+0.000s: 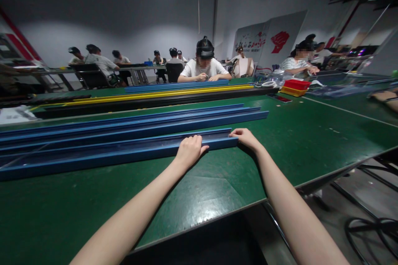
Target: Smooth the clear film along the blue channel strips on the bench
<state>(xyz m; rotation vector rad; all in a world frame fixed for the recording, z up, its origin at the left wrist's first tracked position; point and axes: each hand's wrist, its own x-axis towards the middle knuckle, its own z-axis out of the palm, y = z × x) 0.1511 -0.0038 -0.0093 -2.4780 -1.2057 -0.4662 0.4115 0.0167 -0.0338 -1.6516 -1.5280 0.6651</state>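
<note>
A long blue channel-shaped profile (124, 153) lies on the green table, running off to the left. My left hand (190, 149) is closed over its near wall, a short way from the right end, with the fingers inside the channel and the thumb outside. At that right end my right hand (244, 136) is closed, fingertips pinched together at the channel's opening. Whether something small sits between those fingertips is too small to make out. Clear film or a strip seems to lie inside the channel. Just behind it rest more blue profiles (186, 125), roughly parallel.
Farther back lie a yellow profile (174, 94) and black profiles (155, 102). Red and yellow bins (295, 87) stand at the back right, near a phone (280, 98). The green table's (199, 203) front edge runs close to me. A co-worker (203, 64) sits opposite.
</note>
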